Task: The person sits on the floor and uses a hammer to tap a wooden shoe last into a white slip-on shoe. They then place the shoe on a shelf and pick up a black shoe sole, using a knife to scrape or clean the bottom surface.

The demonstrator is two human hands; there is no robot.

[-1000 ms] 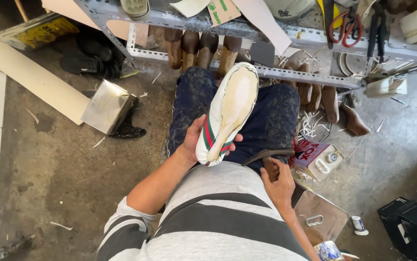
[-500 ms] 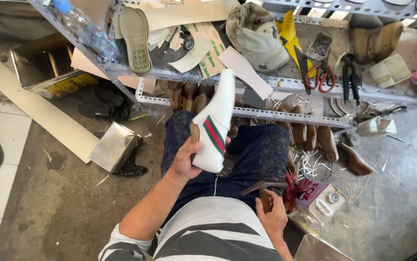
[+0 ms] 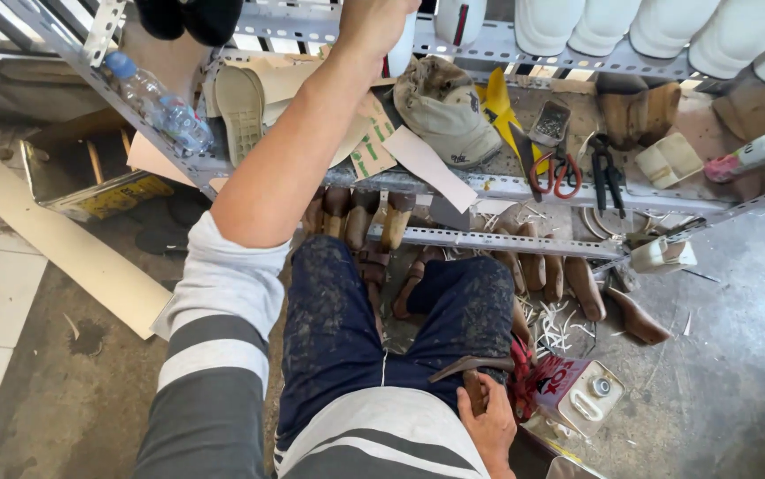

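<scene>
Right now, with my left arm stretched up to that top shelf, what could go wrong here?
Your left hand reaches among white shoes packed tightly on the top shelf; a nudge could possibly knock one down. Your forearm passes over the plastic bottle lying at the tilted shelf's edge, which might roll off. Your right hand grips a tool handle at your hip while you look up, so it could slip unwatched.

shoemaking workshop | metal rack [image 3: 524, 238] | wooden shoe lasts [image 3: 568, 282] | scissors [image 3: 558, 171] | leather scraps [image 3: 560, 324]

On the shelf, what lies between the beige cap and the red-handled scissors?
In the head view, a yellow sheet lies between the beige cap and the red-handled scissors.
</scene>
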